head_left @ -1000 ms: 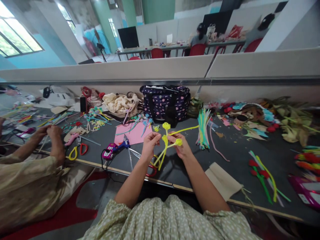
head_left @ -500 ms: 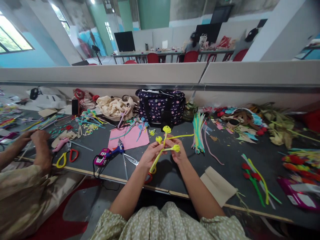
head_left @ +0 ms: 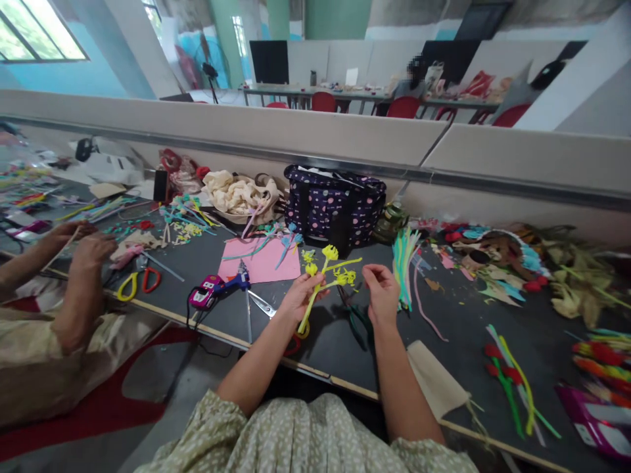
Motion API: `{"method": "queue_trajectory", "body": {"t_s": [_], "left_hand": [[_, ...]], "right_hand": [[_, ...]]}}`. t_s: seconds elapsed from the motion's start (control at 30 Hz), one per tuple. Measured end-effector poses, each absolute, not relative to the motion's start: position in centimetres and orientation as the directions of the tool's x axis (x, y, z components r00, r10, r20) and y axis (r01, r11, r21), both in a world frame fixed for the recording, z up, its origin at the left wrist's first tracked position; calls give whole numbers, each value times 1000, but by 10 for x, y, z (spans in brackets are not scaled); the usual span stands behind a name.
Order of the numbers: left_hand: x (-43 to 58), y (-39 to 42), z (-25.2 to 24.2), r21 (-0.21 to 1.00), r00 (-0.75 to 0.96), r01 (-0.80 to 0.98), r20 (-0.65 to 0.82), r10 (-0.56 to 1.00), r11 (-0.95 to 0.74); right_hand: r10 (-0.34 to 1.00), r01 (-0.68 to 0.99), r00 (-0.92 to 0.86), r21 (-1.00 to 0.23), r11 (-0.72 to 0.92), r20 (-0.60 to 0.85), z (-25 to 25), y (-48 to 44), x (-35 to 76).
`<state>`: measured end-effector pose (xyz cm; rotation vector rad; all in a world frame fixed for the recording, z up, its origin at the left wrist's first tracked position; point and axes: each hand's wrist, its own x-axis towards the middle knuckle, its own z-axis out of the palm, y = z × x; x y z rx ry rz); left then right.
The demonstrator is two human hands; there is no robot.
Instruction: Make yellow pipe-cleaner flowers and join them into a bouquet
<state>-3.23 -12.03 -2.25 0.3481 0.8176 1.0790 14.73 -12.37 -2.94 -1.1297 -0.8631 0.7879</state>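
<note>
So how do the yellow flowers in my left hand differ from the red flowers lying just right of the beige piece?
The yellow flowers are held in your left hand, while the red flowers lie on the table. The yellow flowers are yellow throughout; the red flowers have green below. Both have several blooms.

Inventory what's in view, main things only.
Table: one, dark, foreground
Flowers: three, yellow, centre
Hand tool: one, dark green handles, on table
Bag: one, navy, table's back
Paper: one, pink, before bag
Glue gun: one, blue, by paper
Scissors: two, red and yellow handles, left
Stems: one bundle, pastel, right of bag
Cloth: one, beige, front right
Chairs: several, red, background
People: at least two, tan, grey clothes, left, background
Left hand: one, bare, holding flowers
Right hand: one, bare, beside flowers
</note>
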Motion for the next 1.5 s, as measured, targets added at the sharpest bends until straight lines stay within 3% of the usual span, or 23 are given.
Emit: {"method": "queue_trajectory", "body": {"t_s": [0.07,0.17,0.33,0.5,0.83,1.17,1.5], "left_hand": [[-32,-120,-23,606,249,-634,-429,868,481],[-30,-119,-25,594,299,-628,-412,861,503],[-28,-118,-31,600,353,-608,-383,853,521],[-22,-118,-33,605,400,-583,-367,840,542],[-16,-123,-22,645,352,-562,-381,855,519],[-17,-122,-20,824,255,-501,-150,955,263],[-16,-122,-13,928,109,-373,17,994,25]], "right_hand": [[848,121,388,-933,340,360,-19,-126,149],[795,444,130,-751,488,593,-3,-127,143],[718,627,-113,-511,588,687,2,-116,135],[724,581,-252,-498,644,642,-3,-109,141],[814,429,-184,-700,571,551,-2,-117,147],[873,353,-132,-801,484,469,4,-126,143],[940,286,15,-902,323,341,3,-129,135]]}}
